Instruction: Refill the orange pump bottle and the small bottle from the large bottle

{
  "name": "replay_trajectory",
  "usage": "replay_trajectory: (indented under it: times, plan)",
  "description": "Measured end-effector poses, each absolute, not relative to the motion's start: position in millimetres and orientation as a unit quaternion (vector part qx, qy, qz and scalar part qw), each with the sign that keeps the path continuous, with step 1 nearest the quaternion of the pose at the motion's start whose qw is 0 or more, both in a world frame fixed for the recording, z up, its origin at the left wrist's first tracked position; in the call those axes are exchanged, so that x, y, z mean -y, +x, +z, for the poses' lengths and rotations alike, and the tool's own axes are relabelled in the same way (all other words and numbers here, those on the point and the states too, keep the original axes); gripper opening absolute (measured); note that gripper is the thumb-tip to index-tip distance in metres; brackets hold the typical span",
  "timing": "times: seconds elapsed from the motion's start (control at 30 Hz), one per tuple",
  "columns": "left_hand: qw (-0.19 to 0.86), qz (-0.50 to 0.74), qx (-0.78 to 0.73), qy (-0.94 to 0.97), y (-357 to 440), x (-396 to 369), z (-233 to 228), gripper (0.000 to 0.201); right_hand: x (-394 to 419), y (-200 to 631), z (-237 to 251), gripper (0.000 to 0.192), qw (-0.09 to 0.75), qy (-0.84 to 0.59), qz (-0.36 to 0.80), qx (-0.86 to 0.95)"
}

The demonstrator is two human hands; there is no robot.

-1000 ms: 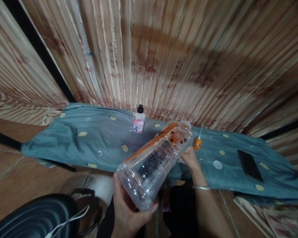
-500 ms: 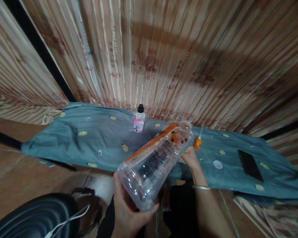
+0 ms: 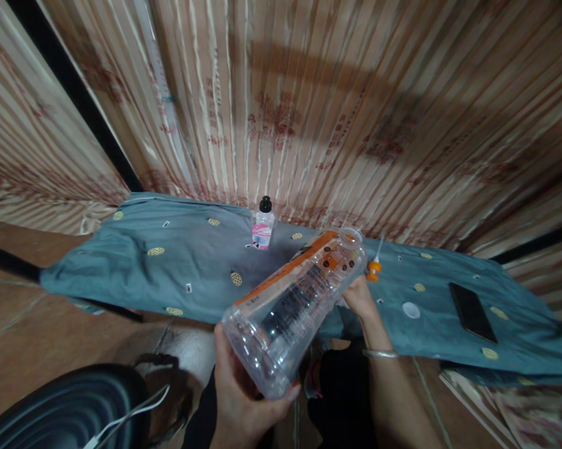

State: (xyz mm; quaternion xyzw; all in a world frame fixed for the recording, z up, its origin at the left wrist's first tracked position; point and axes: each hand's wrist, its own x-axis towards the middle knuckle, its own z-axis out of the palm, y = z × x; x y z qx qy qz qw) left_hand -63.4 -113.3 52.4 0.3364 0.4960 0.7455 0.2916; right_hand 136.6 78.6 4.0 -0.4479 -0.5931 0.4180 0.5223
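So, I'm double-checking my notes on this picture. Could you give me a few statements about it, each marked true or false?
1. The left hand holds the large clear bottle by its base end. True.
2. A small black-capped bottle and an orange pump top are on the teal cloth. True.
3. The small black-capped bottle lies on its side. False: it stands upright.
4. The right hand is near the large clear bottle's neck end, with a silver bangle on that wrist. True.
5. The orange pump top is fitted on the large clear bottle. False: it rests apart, on the cloth.
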Motion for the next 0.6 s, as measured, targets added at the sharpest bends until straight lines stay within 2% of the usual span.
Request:
replay_trajectory:
  times: [0.23, 0.47, 0.6]
  plan:
    - [0.328, 0.739, -0.498, 0.314, -63.1, 116.6, 46.8, 0.065, -78.2, 139.7, 0.4, 0.070, 0.513, -0.444, 0.419, 0.604]
    - [0.381, 0.720, -0.510, 0.275, -61.0, 116.3, 42.0, 0.084, -82.1, 145.0, -7.0, 0.058, 0.494, -0.482, 0.403, 0.601]
    - [0.395, 0.722, -0.503, 0.262, -59.2, 112.7, 40.0, 0.087, -81.2, 144.8, -6.6, 0.064, 0.507, -0.481, 0.393, 0.598]
